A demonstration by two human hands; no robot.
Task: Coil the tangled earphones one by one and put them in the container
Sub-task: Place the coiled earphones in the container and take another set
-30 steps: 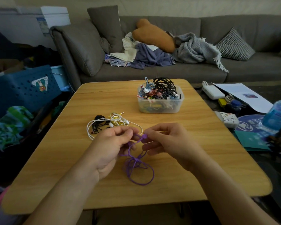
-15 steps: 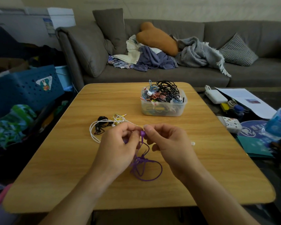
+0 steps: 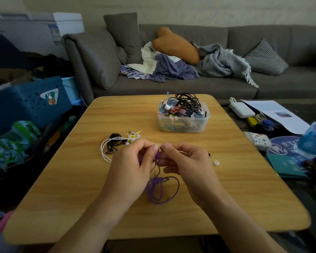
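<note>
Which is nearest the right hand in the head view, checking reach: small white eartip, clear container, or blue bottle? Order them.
From the right hand:
1. Small white eartip, just right of it.
2. Clear container, beyond it on the table.
3. Blue bottle, far right, off the table.

You've got purple earphones (image 3: 160,187) over the light wood-grain table (image 3: 80,179); white, black and yellow cords (image 3: 120,143) tangle nearby, the clear container (image 3: 183,123) brims with black, blue and red, grey sofa (image 3: 190,84) behind.
</note>
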